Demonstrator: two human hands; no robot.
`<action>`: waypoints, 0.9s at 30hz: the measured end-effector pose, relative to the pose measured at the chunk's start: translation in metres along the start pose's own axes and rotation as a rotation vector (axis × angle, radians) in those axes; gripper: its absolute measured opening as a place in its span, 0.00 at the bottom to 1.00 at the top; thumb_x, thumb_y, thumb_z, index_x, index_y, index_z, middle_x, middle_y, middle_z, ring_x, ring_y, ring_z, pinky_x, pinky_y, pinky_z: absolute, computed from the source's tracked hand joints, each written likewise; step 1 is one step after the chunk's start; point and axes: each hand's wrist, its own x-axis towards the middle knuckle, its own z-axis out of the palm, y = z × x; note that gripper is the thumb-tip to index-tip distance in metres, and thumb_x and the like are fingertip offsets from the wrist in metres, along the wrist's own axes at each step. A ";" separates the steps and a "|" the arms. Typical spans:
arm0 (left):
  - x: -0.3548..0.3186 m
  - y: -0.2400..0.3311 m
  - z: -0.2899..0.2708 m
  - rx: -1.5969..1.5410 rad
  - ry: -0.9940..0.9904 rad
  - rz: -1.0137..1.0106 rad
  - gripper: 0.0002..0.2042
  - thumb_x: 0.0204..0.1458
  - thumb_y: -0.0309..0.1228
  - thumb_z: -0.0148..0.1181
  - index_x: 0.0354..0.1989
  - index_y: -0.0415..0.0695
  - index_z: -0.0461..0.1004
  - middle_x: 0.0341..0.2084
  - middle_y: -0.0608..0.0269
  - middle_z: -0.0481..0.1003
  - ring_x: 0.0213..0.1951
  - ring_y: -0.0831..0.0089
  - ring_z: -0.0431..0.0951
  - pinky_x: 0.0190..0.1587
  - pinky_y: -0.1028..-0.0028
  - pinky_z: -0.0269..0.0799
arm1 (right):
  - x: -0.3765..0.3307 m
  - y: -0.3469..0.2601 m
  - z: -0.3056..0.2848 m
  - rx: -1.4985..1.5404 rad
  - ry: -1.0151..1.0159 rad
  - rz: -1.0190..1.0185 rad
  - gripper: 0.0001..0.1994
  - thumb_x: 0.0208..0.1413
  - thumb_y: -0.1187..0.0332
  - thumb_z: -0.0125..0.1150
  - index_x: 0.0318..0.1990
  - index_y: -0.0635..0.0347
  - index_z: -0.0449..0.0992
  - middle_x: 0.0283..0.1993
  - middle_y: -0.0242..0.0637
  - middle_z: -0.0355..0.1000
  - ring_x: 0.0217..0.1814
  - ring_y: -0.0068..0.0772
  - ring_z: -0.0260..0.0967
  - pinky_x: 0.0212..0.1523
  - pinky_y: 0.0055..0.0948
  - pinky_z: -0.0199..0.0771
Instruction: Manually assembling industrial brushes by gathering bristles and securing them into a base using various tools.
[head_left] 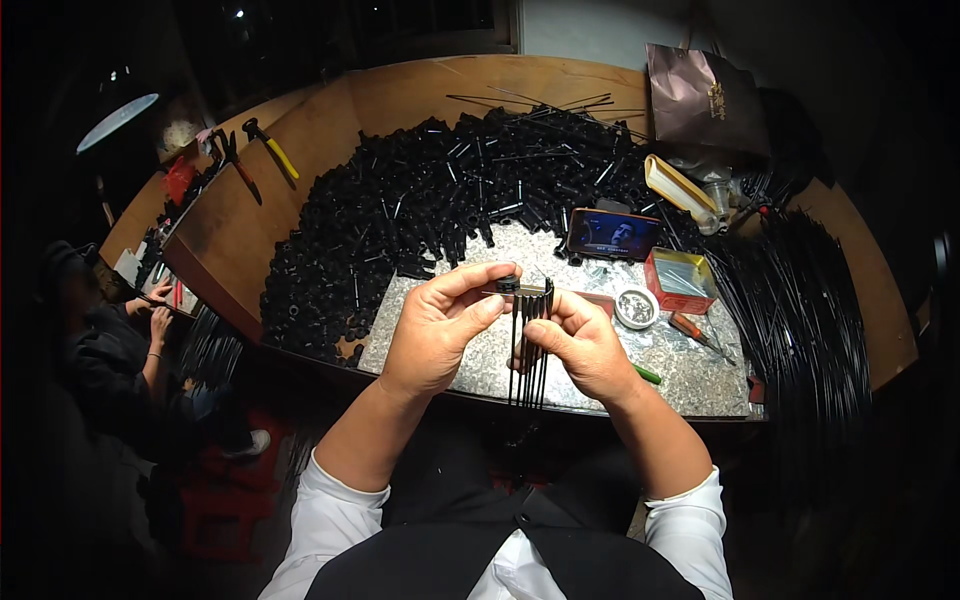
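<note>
Over the near side of the worktop both my hands meet at one dark assembly. My left hand (435, 325) pinches a small black round part (507, 284) between thumb and fingers. Against it, my right hand (585, 345) closes around a row of thin black ribs (528, 355), like umbrella ribs, their lower ends hanging below the fingers. A thin strip runs between the hands; its kind I cannot make out. Beyond them a heap of black tubular parts (430, 195) covers the far and left side of the grey speckled worktop (470, 375).
A phone (612, 234) stands propped up behind a white bowl of small metal pieces (636, 307) and a red-yellow box (680, 280). A screwdriver (700, 335) lies near long black rods (800, 310) at right. Pliers (270, 148) hang on the wooden wall. At left another person's hands (158, 310) work.
</note>
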 end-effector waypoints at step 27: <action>-0.004 0.011 0.014 0.253 -0.040 0.168 0.14 0.51 0.16 0.56 0.47 0.33 0.73 0.43 0.60 0.69 0.44 0.75 0.73 0.49 0.77 0.71 | 0.002 -0.005 0.013 -0.003 0.010 -0.011 0.05 0.58 0.72 0.57 0.34 0.63 0.68 0.31 0.29 0.70 0.32 0.13 0.66 0.34 0.17 0.69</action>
